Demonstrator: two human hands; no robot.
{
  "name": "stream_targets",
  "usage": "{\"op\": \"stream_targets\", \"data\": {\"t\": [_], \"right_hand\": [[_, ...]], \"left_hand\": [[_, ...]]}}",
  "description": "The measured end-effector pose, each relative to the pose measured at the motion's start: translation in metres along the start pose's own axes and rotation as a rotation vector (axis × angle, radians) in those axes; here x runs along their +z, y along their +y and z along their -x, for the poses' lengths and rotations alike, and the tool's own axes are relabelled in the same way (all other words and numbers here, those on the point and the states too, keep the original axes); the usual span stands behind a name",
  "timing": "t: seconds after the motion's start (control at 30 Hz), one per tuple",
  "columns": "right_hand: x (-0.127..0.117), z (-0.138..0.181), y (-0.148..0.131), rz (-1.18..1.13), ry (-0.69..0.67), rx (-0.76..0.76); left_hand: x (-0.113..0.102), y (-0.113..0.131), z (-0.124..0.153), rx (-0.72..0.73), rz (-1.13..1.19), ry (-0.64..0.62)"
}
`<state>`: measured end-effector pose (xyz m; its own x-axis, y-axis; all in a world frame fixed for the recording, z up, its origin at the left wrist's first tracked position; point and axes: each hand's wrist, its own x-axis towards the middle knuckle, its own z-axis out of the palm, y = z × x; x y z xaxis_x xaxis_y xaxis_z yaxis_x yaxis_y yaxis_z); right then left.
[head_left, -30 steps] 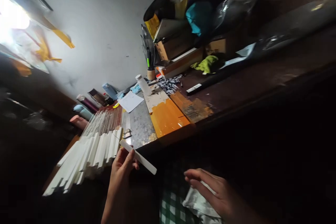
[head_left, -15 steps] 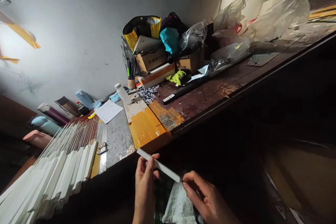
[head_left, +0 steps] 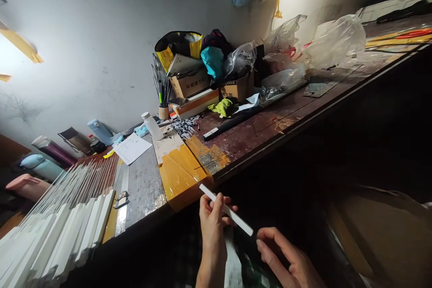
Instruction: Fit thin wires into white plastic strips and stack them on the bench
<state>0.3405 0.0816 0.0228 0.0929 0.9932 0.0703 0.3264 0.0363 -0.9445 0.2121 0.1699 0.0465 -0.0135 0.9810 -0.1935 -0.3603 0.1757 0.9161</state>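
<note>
My left hand (head_left: 212,218) is closed on a flat white strip (head_left: 225,209), pinched near its middle just below the front edge of the workbench (head_left: 270,126). The strip slants down to the right. My right hand (head_left: 286,261) sits low at the right, fingers curled and apart, its fingertips close to the strip's lower end without touching it. A white cloth (head_left: 232,265) lies on my lap between the hands. A row of similar white strips (head_left: 60,238) is fanned out on the bench at the left.
A steel ruler (head_left: 122,202), a metal plate (head_left: 143,182) and an orange-taped block (head_left: 178,173) lie near the edge. Further back stand a white bottle (head_left: 151,126), a pen cup (head_left: 163,111), cardboard boxes (head_left: 191,83), bags and flasks (head_left: 54,152).
The view has swung to the right. My left hand carried the strip right along the bench edge. My right hand, which touched the strip's end half a second ago, has dropped away from it.
</note>
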Motion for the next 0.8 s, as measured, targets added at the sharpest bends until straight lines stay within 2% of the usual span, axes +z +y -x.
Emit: {"op": "stream_targets", "data": {"t": [0.2, 0.47, 0.67, 0.8], "right_hand": [[0.005, -0.005, 0.008, 0.034, 0.028, -0.069], [0.002, -0.007, -0.001, 0.064, 0.041, -0.099], [0.003, -0.008, -0.006, 0.082, 0.046, -0.159], [0.000, -0.005, -0.013, 0.094, 0.029, -0.107]], "left_hand": [[0.002, 0.003, -0.007, 0.007, 0.012, -0.011], [-0.001, 0.009, -0.008, -0.047, 0.162, -0.039], [0.000, 0.010, -0.004, -0.157, 0.172, -0.003], [-0.003, 0.014, 0.006, -0.150, 0.272, -0.086]]}}
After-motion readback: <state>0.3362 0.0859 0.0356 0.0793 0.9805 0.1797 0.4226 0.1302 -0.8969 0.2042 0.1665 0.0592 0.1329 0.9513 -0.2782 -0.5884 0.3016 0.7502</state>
